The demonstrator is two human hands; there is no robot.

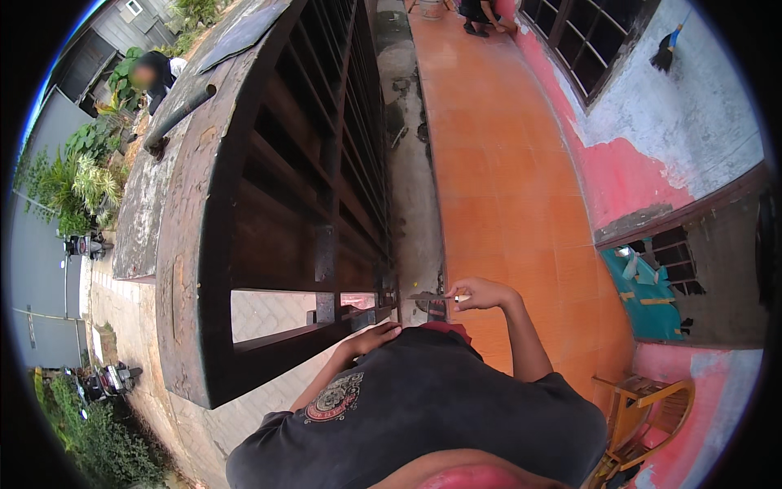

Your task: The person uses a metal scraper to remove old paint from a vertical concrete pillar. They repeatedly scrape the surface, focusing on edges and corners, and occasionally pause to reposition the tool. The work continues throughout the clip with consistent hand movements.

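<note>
My right hand (482, 294) is closed round the pale handle of a flat-bladed scraper (428, 297). The thin grey blade points left, level over the narrow concrete strip beside the orange tiles. My left hand (375, 339) lies fairly flat by the front of my dark shirt, close to the near end of a dark barred metal gate (325, 308). Nothing shows in its fingers, though their undersides are hidden. Part of a sandalled foot (437, 310) appears below the blade.
The gate and a weathered wall (183, 236) run along my left. On the right are an orange tiled floor (505, 179), a peeling pink-and-grey wall (619, 163) and a wooden chair (643, 407). One person (481, 15) crouches at the far end; another (159, 77) is beyond the wall.
</note>
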